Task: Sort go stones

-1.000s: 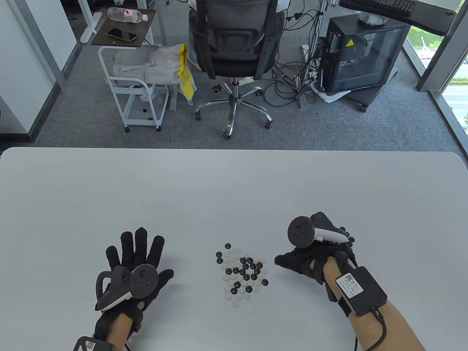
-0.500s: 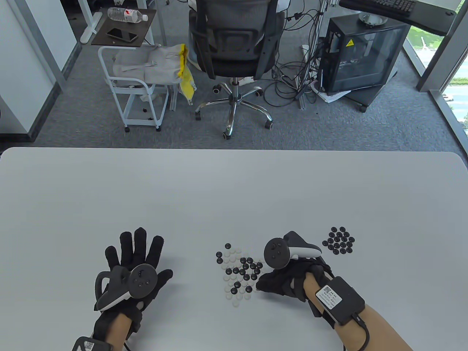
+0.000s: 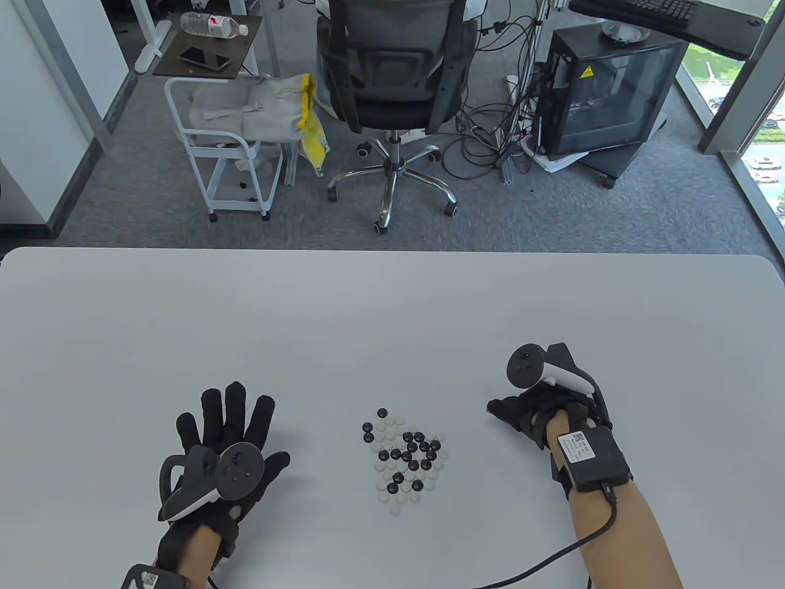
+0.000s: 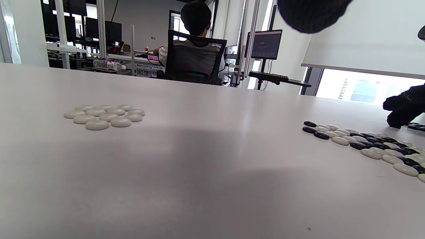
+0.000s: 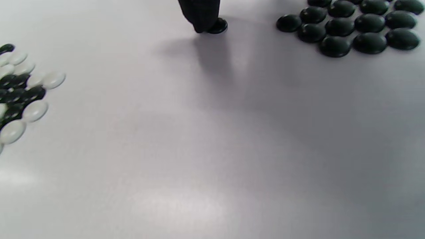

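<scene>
Right wrist view gives us the contact: one gloved fingertip (image 5: 202,15) of the right hand (image 3: 533,414) comes down from the top edge and presses on a single black Go stone (image 5: 218,26) lying on the pale grey counter (image 5: 186,149). We see no second finger closing on that stone, so we record the right grip as released, the finger bearing down straight rather than pinching. Just beside it on that view's right lies the sorted group of black glossy stones (image 5: 348,28), packed touching one another; the pressed stone lies apart from them.

In the table view that hand rests knuckles up to the right of the mixed heap of black and white stones (image 3: 405,457), clear of it, with the round tracker (image 3: 524,366) standing on its back and a black box (image 3: 590,457) strapped at the wrist. The black group is hidden beneath the hand there.

We find the left hand (image 3: 224,451) flat on the counter on the heap's other side, fingers spread and straight, grasping nothing; its grip is released. Its own tracker (image 3: 239,469) sits on the back.

The left wrist view shows a small cluster of white rounded stones (image 4: 104,116) on the counter, well apart from the mixed heap at that view's right.

Beyond the counter's far edge stand a black mesh office chair (image 3: 392,67) and a white wheeled trolley (image 3: 224,159).
</scene>
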{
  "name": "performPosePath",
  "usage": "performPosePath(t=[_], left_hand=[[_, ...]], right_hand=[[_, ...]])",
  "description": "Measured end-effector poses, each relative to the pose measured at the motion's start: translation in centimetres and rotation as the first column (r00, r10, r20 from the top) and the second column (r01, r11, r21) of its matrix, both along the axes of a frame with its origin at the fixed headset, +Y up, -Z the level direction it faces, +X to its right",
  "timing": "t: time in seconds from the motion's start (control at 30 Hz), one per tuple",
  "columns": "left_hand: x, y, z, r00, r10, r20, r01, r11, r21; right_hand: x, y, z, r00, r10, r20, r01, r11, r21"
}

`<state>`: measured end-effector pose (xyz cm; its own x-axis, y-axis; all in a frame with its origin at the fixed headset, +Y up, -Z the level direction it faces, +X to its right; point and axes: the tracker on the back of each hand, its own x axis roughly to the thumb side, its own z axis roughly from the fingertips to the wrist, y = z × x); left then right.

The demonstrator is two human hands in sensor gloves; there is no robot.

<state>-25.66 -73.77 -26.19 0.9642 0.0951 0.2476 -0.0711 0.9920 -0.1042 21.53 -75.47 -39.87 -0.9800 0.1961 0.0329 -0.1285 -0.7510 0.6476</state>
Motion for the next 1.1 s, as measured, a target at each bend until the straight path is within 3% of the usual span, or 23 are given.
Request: performPosePath(t=[0.3,0.73,0.9,1.1], left_hand=[[-0.2,0.1,0.0,1.000,0.012,-0.003,-0.012,1.000,-0.004],[-0.3,0.1,0.0,1.000,0.011,-0.003,-0.011,1.000,-0.001],[-0.2,0.0,-0.1,1.000,0.005,-0.003,-0.005,1.000,-0.006],[-0.1,0.0,-0.1,1.000,-0.001,-0.002,0.001,1.000,-0.010]], right_hand=[[1.9,0.0,-1.6,0.990,0.034,0.136,-0.036,0.999,0.016],[3.1,0.5,-1.7,0.983,0.068,0.171,-0.065,0.998,-0.022],[0.3,2.7,-1.8,0.998,-0.014,0.062,0.012,0.999,0.047],[-5.9,4.0,-0.9,0.974,-0.143,-0.174,0.146,0.989,0.004]])
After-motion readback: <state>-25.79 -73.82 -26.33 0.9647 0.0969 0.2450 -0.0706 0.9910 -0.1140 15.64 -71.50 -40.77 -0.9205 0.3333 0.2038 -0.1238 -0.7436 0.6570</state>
